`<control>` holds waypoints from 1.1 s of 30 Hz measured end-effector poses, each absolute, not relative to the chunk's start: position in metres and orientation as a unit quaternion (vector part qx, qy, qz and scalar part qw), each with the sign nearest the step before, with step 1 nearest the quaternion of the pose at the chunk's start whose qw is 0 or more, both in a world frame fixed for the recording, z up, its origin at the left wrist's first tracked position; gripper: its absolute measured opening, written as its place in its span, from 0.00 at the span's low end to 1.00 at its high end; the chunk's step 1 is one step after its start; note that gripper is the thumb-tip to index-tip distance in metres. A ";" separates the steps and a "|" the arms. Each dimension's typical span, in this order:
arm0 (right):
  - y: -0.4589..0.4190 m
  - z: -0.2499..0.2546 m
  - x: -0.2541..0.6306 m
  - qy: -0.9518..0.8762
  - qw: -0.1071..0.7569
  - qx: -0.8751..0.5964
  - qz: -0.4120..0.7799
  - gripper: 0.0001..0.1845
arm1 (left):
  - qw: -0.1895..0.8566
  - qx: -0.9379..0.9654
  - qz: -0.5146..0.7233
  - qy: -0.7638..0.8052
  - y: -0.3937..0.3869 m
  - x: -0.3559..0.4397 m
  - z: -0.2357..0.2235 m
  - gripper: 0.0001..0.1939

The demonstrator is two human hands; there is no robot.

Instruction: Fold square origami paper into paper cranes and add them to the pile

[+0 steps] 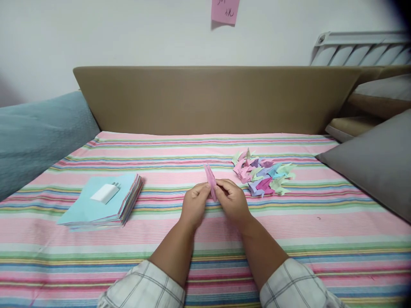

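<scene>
Between my two hands is a small piece of folded pink paper (210, 179), held upright above the striped cloth. My left hand (195, 203) pinches it from the left with thumb and fingers. From the right, my right hand (233, 200) grips its other side in the same way. The lower part of the paper is partly covered by my fingers. Just beyond my right hand lies a cluster of folded paper cranes (263, 176) in pink, purple, blue and pale green.
On the left, a stack of coloured paper sheets (80, 207) lies under a white plug adapter (105, 193). A brown padded backrest (205, 100) closes off the far side. Grey cushions (379, 158) stand at the right, a blue one (38, 141) at the left. The cloth (205, 273) is striped.
</scene>
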State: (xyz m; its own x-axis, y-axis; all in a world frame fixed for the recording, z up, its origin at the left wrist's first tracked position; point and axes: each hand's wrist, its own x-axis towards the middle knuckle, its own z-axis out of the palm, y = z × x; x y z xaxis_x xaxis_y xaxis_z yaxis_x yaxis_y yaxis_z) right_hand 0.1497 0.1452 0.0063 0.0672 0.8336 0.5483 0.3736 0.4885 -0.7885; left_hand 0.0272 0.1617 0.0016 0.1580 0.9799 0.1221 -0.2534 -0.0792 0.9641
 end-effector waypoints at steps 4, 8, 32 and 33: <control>0.146 0.004 0.147 -0.592 0.581 -0.488 0.273 0.10 | 0.446 0.580 0.543 0.412 0.161 0.025 0.005 0.12; 0.147 0.002 0.147 -0.535 0.598 -0.462 0.377 0.10 | 0.432 0.579 0.548 0.421 0.159 0.025 0.007 0.13; 0.154 -0.007 0.144 -0.414 0.615 -0.387 0.548 0.10 | 0.580 0.426 0.583 0.377 0.162 0.030 0.005 0.13; 0.154 -0.007 0.144 -0.414 0.613 -0.390 0.548 0.11 | 0.576 0.426 0.586 0.377 0.162 0.030 0.004 0.13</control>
State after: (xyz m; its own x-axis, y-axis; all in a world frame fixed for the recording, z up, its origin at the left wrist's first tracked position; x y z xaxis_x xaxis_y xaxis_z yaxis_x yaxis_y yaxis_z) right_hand 0.1442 0.1539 -0.0073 0.0563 0.9952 0.0805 -0.3484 0.0951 -0.9325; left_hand 0.0298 0.1621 0.0043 0.0276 0.9975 0.0647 -0.3541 -0.0508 0.9338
